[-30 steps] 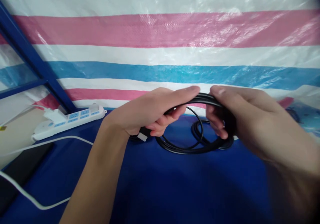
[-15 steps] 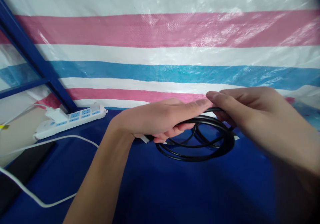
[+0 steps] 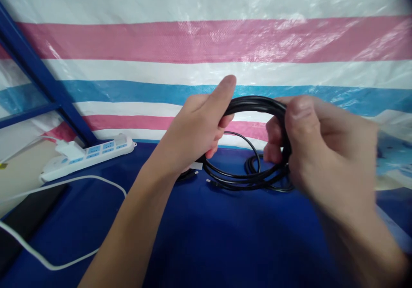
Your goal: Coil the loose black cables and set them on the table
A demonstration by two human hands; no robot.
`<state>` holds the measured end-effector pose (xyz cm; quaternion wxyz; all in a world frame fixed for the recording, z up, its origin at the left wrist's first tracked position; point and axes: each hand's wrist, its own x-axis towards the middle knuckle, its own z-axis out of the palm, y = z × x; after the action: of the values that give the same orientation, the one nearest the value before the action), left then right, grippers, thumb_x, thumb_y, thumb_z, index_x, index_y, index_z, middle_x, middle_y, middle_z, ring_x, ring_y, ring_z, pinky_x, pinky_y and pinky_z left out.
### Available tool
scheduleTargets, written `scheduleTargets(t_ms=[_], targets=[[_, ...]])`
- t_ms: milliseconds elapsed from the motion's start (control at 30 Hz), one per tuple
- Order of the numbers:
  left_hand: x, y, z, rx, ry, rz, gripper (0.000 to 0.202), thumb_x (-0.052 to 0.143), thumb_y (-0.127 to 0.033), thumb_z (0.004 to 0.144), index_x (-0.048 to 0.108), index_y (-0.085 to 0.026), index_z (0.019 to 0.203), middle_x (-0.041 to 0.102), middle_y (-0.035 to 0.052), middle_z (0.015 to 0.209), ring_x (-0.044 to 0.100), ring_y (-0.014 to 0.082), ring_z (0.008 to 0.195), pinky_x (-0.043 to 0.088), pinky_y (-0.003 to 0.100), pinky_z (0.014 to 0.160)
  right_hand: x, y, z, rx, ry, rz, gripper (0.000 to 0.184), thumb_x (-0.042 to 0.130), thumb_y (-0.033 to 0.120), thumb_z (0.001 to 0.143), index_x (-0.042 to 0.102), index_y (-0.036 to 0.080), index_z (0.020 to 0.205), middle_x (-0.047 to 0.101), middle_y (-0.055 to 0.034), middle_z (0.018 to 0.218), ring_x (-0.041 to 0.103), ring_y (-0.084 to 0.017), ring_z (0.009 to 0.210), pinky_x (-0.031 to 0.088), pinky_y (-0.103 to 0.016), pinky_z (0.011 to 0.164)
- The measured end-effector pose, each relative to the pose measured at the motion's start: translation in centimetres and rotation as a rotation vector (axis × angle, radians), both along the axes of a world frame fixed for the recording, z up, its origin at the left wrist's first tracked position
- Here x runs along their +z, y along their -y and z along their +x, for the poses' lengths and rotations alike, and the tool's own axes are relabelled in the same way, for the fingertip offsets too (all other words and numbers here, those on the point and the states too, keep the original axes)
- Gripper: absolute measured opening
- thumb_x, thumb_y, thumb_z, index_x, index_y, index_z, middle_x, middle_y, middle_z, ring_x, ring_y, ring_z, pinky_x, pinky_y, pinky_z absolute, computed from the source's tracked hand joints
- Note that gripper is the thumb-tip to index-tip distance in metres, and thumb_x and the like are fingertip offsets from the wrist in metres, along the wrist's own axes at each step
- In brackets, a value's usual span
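The cable (image 3: 255, 102) in the fingers (image 3: 273, 140) is black. Behind the fingers, the sheet (image 3: 161, 41) has pink, blue and white stripes. The table (image 3: 225, 236) under them is dark blue.

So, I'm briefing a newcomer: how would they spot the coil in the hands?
Start at the striped sheet, then drop to the blue table. Over the table, the left hand and right hand grip a black cable coil. Its neighbours, black cables, lie on the table; only this one is held.
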<state>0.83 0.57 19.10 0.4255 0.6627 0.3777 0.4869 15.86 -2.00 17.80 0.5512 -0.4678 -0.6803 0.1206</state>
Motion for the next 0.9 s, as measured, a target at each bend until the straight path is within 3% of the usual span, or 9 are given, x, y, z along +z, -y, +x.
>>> scheduleTargets(t_ms=[100,200,300,367,433,600,733,833,900], targets=[[-0.1,-0.1,-0.2,-0.046,-0.015,-0.054,0.051,0.036,-0.059,0.086,0.035,-0.019,0.055,0.022,-0.0068,0.041,0.028,0.0017,0.030,0.029,0.016,0.036,-0.3,-0.2,-0.2,-0.006,-0.095,-0.019,0.044,0.038,0.047,0.092,0.039,0.017,0.059,0.035,0.0008,0.053,0.032,-0.007,0.046,0.023,-0.025,0.048],[-0.1,0.0,-0.4,-0.143,-0.066,-0.084,0.050,0.038,-0.060,0.084,0.037,-0.019,0.057,0.023,-0.0071,0.040,0.032,0.0036,0.032,0.034,0.018,0.040,0.0,-0.2,0.2,-0.062,0.061,0.003,0.046,0.039,0.045,0.092,0.037,0.018,0.056,0.035,0.0005,0.051,0.031,-0.008,0.047,0.021,-0.027,0.049],[0.0,0.4,-0.4,-0.226,-0.152,-0.138,0.048,0.039,-0.058,0.085,0.045,-0.017,0.061,0.029,-0.0063,0.041,0.037,0.0040,0.037,0.036,0.017,0.044,0.4,-0.1,0.8,0.099,0.294,0.003,0.040,0.039,0.040,0.093,0.045,0.018,0.061,0.042,0.0004,0.053,0.036,-0.008,0.050,0.026,-0.025,0.050],[0.1,0.6,-0.3,-0.252,-0.184,-0.199,0.044,0.043,-0.055,0.084,0.046,-0.016,0.064,0.034,-0.0057,0.046,0.033,0.0021,0.038,0.029,0.015,0.040,0.5,-0.1,0.9,0.210,0.385,-0.022,0.035,0.040,0.037,0.094,0.050,0.017,0.066,0.045,0.0011,0.055,0.038,-0.008,0.050,0.028,-0.024,0.050],[0.2,0.7,-0.1,-0.222,-0.161,-0.228,0.041,0.049,-0.052,0.083,0.044,-0.016,0.063,0.037,-0.0053,0.051,0.027,-0.0001,0.039,0.020,0.014,0.037,0.4,-0.1,0.9,0.217,0.394,-0.028,0.034,0.040,0.037,0.094,0.052,0.017,0.068,0.044,0.0017,0.054,0.036,-0.007,0.049,0.028,-0.024,0.050],[0.5,0.5,-0.2,0.007,0.015,-0.183,0.045,0.055,-0.050,0.079,0.037,-0.017,0.054,0.025,-0.0073,0.045,0.020,-0.0022,0.036,0.013,0.013,0.035,0.2,-0.3,0.7,0.137,0.144,-0.073,0.042,0.041,0.046,0.091,0.045,0.018,0.061,0.041,0.0022,0.051,0.034,-0.006,0.045,0.028,-0.022,0.047],[1.1,0.5,-0.7,0.102,0.250,-0.161,0.042,0.051,-0.043,0.083,0.036,-0.018,0.052,0.017,-0.0080,0.041,0.015,-0.0008,0.033,0.013,0.016,0.034,-0.1,-0.7,0.1,0.251,-0.217,-0.120,0.037,0.036,0.046,0.093,0.058,0.021,0.077,0.044,0.0018,0.052,0.039,-0.007,0.041,0.030,-0.023,0.041],[1.1,0.6,-0.6,0.048,0.264,-0.215,0.043,0.049,-0.044,0.084,0.035,-0.018,0.052,0.016,-0.0074,0.041,0.015,0.0002,0.032,0.013,0.017,0.033,-0.3,-1.1,-0.1,0.279,-0.376,-0.137,0.034,0.037,0.042,0.093,0.061,0.020,0.082,0.031,0.0034,0.048,0.031,-0.006,0.035,0.027,-0.024,0.036],[1.0,0.6,-0.5,-0.060,0.211,-0.254,0.044,0.049,-0.049,0.083,0.034,-0.019,0.054,0.018,-0.0072,0.040,0.018,0.0009,0.031,0.018,0.017,0.033,-0.3,-1.3,0.2,0.274,-0.384,-0.143,0.033,0.039,0.040,0.093,0.060,0.020,0.078,0.025,0.0039,0.047,0.027,-0.005,0.034,0.022,-0.023,0.034]])
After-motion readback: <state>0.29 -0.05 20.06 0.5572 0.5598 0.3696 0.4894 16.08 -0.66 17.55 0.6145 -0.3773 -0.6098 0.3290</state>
